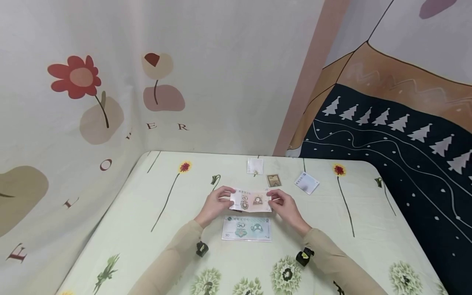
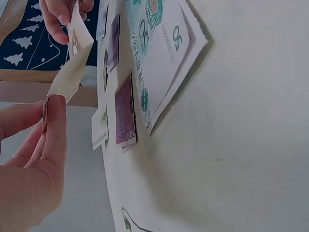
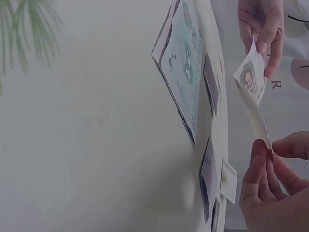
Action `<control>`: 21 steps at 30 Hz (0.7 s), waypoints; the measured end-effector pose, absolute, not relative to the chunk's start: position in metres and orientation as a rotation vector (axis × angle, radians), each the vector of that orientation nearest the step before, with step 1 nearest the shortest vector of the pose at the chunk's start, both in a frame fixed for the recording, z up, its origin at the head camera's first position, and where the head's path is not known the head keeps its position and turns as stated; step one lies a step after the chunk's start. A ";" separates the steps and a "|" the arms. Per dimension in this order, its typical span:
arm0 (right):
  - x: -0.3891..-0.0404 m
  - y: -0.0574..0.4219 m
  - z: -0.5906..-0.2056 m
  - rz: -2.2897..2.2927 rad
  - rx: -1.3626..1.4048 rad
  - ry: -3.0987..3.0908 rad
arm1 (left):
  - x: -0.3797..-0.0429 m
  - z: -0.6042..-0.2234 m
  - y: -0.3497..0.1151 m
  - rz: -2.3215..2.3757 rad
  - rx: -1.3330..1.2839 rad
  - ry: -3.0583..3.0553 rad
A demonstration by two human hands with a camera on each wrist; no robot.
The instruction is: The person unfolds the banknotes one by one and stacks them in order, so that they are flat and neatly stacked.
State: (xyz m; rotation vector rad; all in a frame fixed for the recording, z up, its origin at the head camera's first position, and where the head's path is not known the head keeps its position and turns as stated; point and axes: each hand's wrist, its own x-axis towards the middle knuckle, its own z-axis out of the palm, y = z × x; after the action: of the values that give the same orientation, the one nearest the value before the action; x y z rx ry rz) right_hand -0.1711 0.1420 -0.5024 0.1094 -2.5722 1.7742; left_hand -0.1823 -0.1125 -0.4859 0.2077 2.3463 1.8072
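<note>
Pink note (image 1: pixel 250 200), edges partly behind fingers (image 1: pixel 226 189)

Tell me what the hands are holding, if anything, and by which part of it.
A pink cartoon banknote, pinched at its two short ends: the left hand grips the left end, the right hand the right.

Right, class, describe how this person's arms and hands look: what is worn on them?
Both arms wear plain beige long sleeves: left sleeve, right sleeve. The left hand and right hand are bare, without gloves. Near each wrist sits a small black device, left and right; the right one shows a yellowish patch.
</note>
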 end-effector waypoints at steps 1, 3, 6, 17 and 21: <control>-0.171 0.143 -0.502 1.780 0.108 -2.574 | -0.182 -0.487 -0.113 1.807 0.217 2.351; -0.171 0.144 -0.502 1.792 0.107 -2.577 | -0.183 -0.488 -0.115 1.803 0.217 2.357; -0.172 0.147 -0.504 1.812 0.105 -2.578 | -0.183 -0.490 -0.116 1.791 0.207 2.360; -0.171 0.154 -0.505 1.895 0.143 -2.583 | -0.182 -0.489 -0.118 1.772 0.143 2.345; -0.171 0.155 -0.504 1.943 0.148 -2.599 | -0.182 -0.489 -0.120 1.754 0.121 2.349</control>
State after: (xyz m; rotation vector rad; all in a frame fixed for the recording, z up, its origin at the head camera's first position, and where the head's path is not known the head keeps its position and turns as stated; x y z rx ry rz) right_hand -0.1709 0.1553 -0.5042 0.1482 -2.5990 1.9426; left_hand -0.1823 -0.1199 -0.4895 0.1209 2.3495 1.7544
